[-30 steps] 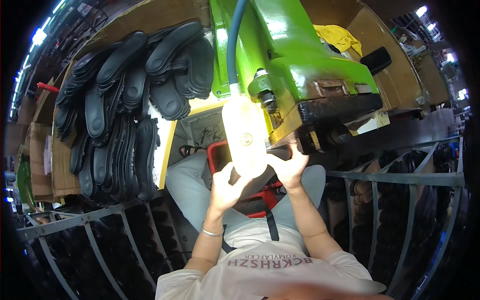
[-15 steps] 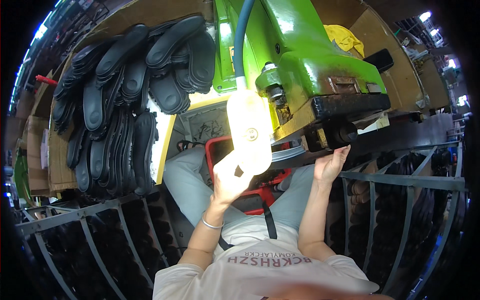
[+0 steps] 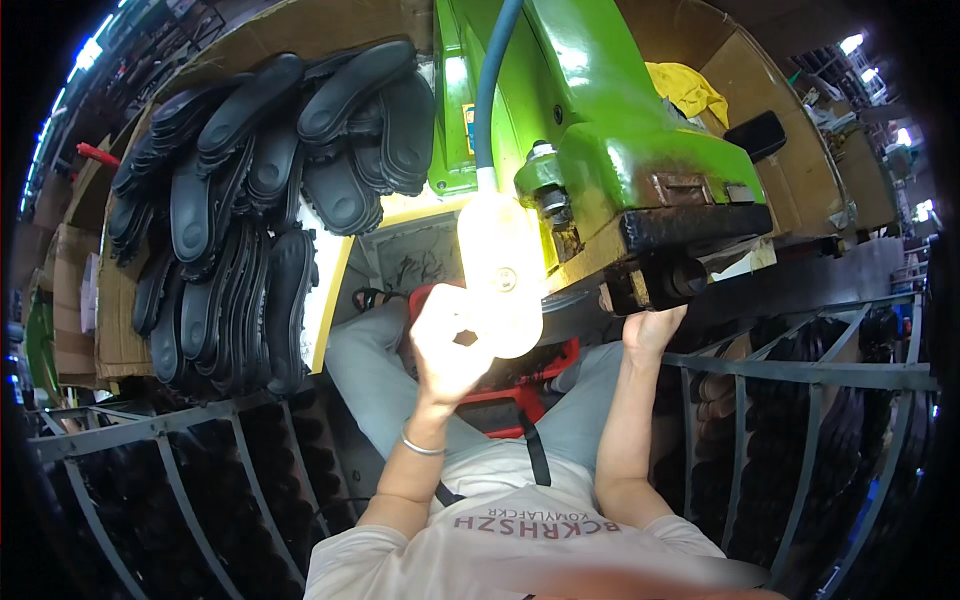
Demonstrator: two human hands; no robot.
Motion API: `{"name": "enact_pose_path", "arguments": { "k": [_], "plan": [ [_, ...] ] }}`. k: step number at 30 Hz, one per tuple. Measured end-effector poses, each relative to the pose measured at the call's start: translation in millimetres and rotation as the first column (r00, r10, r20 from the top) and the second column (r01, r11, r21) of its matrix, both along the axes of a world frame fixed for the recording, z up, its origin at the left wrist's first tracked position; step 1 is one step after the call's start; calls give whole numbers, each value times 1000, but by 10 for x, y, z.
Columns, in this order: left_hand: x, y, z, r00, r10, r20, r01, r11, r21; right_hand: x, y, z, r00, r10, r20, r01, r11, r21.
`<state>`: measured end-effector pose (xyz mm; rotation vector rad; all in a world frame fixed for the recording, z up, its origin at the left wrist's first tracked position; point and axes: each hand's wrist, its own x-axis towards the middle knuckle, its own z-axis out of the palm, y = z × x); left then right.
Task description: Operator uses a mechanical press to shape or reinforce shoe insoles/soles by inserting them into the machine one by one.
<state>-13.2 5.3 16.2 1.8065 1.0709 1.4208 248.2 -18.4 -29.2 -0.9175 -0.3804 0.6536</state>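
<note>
Fisheye view from head height, facing down.
It sees, from near, two bare hands (image 3: 446,345) and the glossy green metal machine (image 3: 640,160).

Yellow cloth (image 3: 690,92) lies beside brown cardboard (image 3: 768,110), with metal racks (image 3: 850,375) left and right.

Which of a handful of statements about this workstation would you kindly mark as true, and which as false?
1. Dark, sole-shaped pieces are heaped left of the glossy green machine. True.
2. The plain silver-coloured bangle is on the person's right wrist. False: it is on the left wrist.
3. The long, oval white lamp is switched off. False: it glows brightly.
4. In this view, the right hand appears just below the machine's dark front end. True.
5. The crumpled yellow cloth lies among the sole-shaped pieces. False: it is right of the machine.
</note>
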Motion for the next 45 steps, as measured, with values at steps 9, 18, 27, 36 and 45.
{"name": "enact_pose_path", "arguments": {
  "k": [9, 18, 27, 36, 45],
  "plan": [
    [-710, -91, -146, 966, 3, 259, 104, 913, -396, -594, -167, -93, 969, 220, 113, -228, 972, 61],
    [240, -111, 34, 996, 67, -63, -55, 980, 189, 127, -119, 85, 999, -7, 52, 0, 992, 129],
    [-101, 12, -101, 984, -52, 170, 79, 984, -157, -36, -90, 138, 987, 66, 148, -73, 997, 37],
    [-428, -122, -9, 971, -138, -193, 107, 981, -162, -318, -305, 30, 935, 305, 180, -314, 949, 25],
    [11, -3, 360, 983, -154, -104, 139, 982, -131, -233, -381, 278, 968, 231, 100, -224, 971, -76]
  ]
}}
